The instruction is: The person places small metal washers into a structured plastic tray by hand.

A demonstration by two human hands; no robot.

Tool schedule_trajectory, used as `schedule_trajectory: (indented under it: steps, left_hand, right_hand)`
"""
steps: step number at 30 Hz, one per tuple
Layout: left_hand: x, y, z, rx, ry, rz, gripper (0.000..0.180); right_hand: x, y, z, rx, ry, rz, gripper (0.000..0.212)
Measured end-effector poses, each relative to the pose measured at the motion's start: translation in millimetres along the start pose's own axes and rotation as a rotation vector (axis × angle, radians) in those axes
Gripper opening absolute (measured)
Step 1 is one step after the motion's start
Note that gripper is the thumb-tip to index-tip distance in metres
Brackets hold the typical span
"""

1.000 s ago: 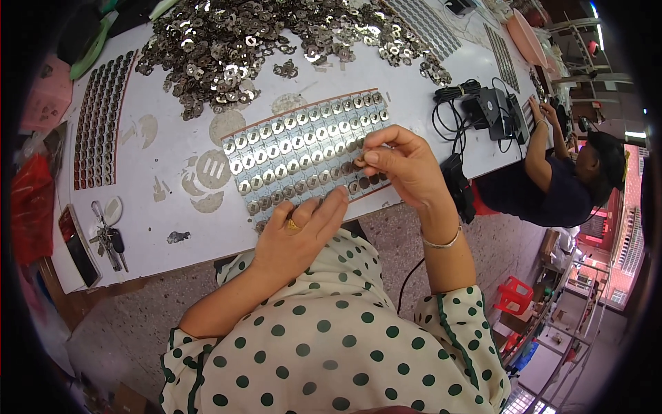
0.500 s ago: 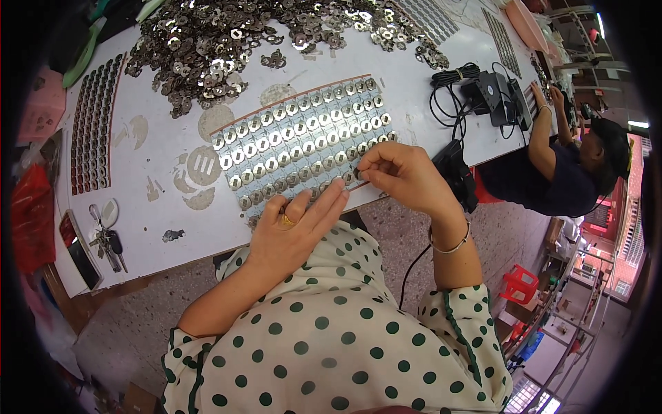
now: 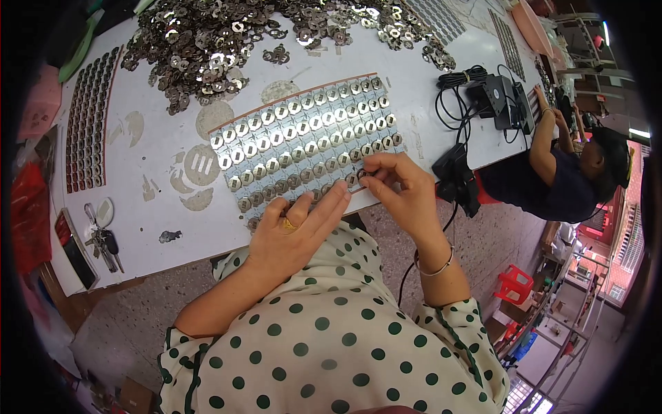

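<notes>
Right fingers (image 3: 380, 162) pinch a dark disc (image 3: 361, 174), left fingers (image 3: 331, 205) splayed on a silver-studded bluish sheet (image 3: 298, 117).

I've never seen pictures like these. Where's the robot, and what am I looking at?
There's no robot: these are a person's bare hands. The camera is worn on the head and looks down, so the polka-dot clothing is the wearer's own. Its fisheye lens bends straight edges near the rim.

On the white table lies a flat sheet with rows of round metal parts. The left hand rests its fingers on the near edge. The right hand pinches a small, dark, roundish piece at the sheet's near right; its details are too small to tell.

Beyond is a heap of loose metal parts. Keys lie at left, black cabled boxes at right, where another person sits.
</notes>
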State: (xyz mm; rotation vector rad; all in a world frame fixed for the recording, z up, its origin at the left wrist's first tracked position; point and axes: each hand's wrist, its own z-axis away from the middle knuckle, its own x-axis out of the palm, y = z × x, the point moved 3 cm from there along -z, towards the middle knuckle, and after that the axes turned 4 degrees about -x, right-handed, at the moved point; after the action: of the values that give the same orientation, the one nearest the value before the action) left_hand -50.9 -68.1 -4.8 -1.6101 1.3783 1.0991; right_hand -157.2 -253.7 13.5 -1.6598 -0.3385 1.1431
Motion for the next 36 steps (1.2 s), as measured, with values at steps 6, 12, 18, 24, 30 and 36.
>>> schedule_trajectory:
  steps: [6,12,18,24,30,36]
  left_hand:
    - [-0.4,-0.5,0.4,-0.013,0.021,-0.003,0.046]
    - [-1.3,-0.6,-0.5,-0.004,0.011,-0.017,0.044]
    - [-2.2,-1.8,0.4,-0.036,-0.017,0.072,0.048]
    - [-1.9,-4.1,0.3,-0.014,-0.005,0.096,0.046]
    - [-2.9,-4.9,2.3,-0.005,0.004,0.080,0.047]
    - [-3.0,-3.1,3.4,-0.003,0.006,0.140,0.049]
  right_hand:
    - [-2.1,-12.0,4.0,-0.129,0.002,0.149,0.025]
    - [-5.5,-40.3,-42.1,-0.237,0.060,0.241,0.019]
    - [46.0,-48.9,-147.8,-0.619,0.045,0.250,0.019]
    - [92.6,-51.8,-189.8,-0.921,-0.007,0.733,0.027]
    - [77.9,-43.7,-196.6,-0.667,0.068,0.302,0.015]
    - [41.9,-32.1,-185.5,-0.010,-0.022,-0.565,0.016]
